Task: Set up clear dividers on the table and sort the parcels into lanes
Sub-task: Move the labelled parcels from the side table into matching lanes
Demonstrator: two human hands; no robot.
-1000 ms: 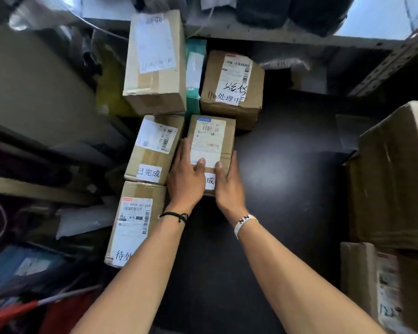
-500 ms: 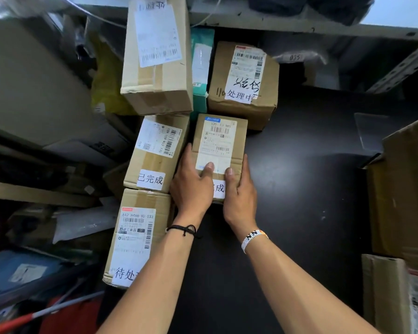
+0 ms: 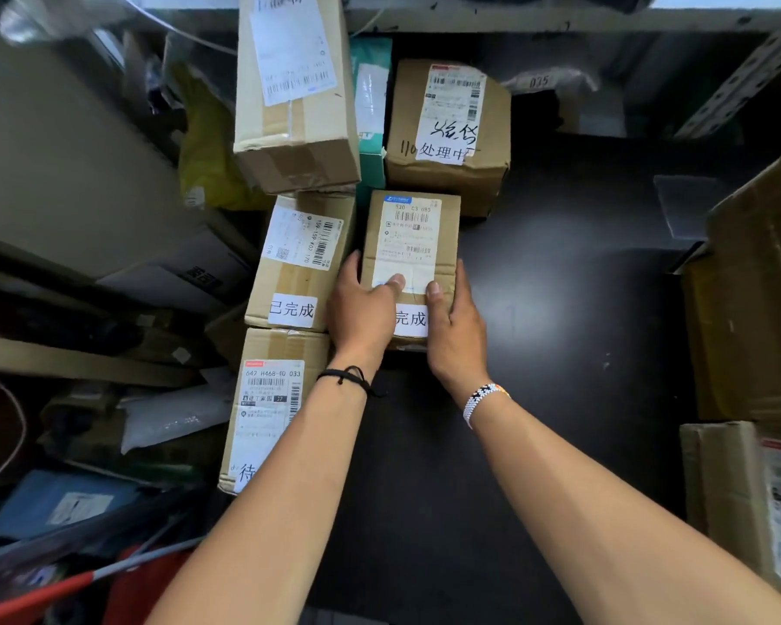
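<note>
Two hands, left hand and right hand, grip the small brown cardboard parcel on the black table. Shoved crooked, it may jam the larger brown carton behind it or knock the taped brown box left of it.

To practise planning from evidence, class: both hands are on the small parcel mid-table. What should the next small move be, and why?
Probably release it. The left hand and right hand grip the small parcel, which seems to rest on the table beside the neighbouring parcel; both carry matching 完成 stickers, so it looks sorted into its lane.
</note>
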